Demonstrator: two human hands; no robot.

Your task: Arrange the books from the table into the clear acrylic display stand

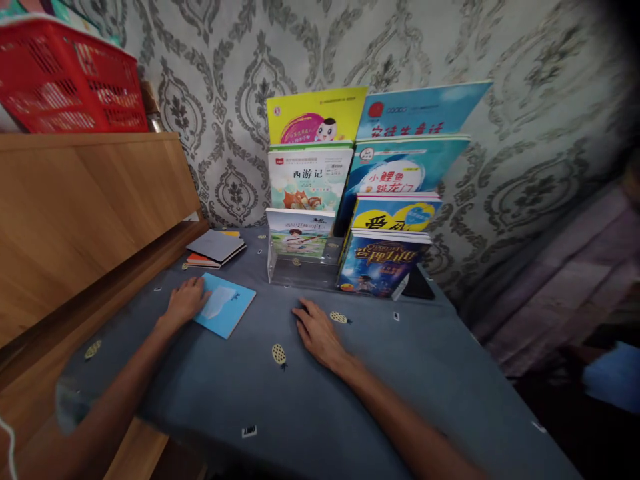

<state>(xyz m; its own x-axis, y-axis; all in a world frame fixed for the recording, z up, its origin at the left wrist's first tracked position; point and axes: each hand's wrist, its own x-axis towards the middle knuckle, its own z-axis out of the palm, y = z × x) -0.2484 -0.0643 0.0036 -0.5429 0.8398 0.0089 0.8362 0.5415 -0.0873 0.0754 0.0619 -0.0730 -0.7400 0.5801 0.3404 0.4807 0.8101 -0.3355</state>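
A light blue book (233, 308) with a pale patch on its cover lies flat on the table. My left hand (186, 300) rests over its left edge, fingers laid loosely on the cover and not wrapped around it. Further right, my right hand (317, 331) lies on the patterned tablecloth (300, 413), fingers extended and holding nothing. Beyond it stands a clear tiered book rack (305, 272). A book with a landscape cover (303, 233) leans in its left front tier, and a dark blue book (383, 265) in its right front tier.
Behind the left hand is a small stack of books (215, 248), grey on top. More picture books (310, 175) fill the rack's rear tiers, close to the wall. A wooden cabinet (95, 213) borders the left, bearing a red basket (75, 80). A dark flat object (419, 285) lies right of the rack.
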